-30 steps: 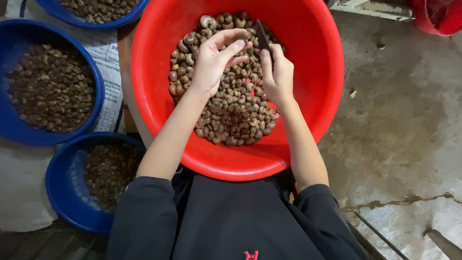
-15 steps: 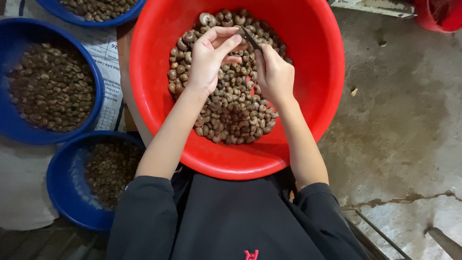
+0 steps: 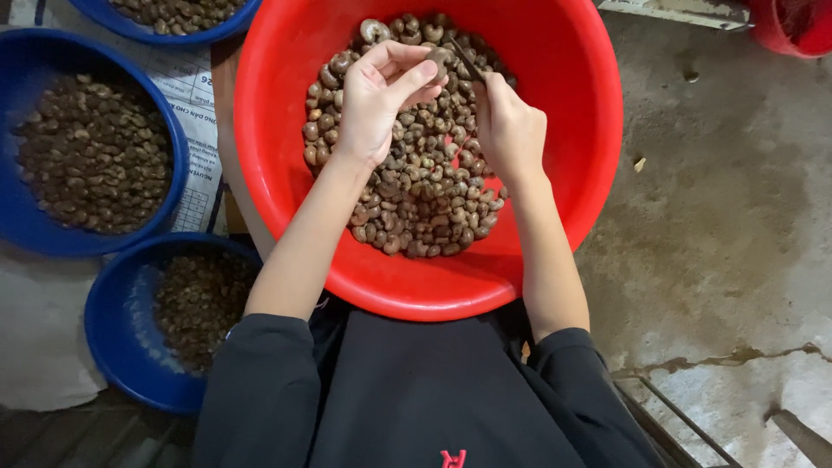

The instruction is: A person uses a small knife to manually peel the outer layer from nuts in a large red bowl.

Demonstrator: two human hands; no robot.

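Observation:
A big red basin (image 3: 572, 217) rests on my lap, holding a heap of brown cashew nuts in their shells (image 3: 425, 199). Over the heap, my left hand (image 3: 377, 95) pinches one nut (image 3: 438, 59) between thumb and fingers. My right hand (image 3: 507, 130) grips a thin dark metal pick (image 3: 466, 61), and its tip touches the held nut.
Three blue bowls of nuts sit to my left: one at mid left (image 3: 26, 234), one at lower left (image 3: 117, 347), one at the top edge (image 3: 113, 22). Printed paper (image 3: 195, 95) lies under them. Cracked concrete floor (image 3: 728, 225) spreads on the right, with a red container (image 3: 793, 30) in the far corner.
Both hands have lifted slightly off the heap and come together. The left hand now holds one nut up, and the pick in the right hand has swung in against it.

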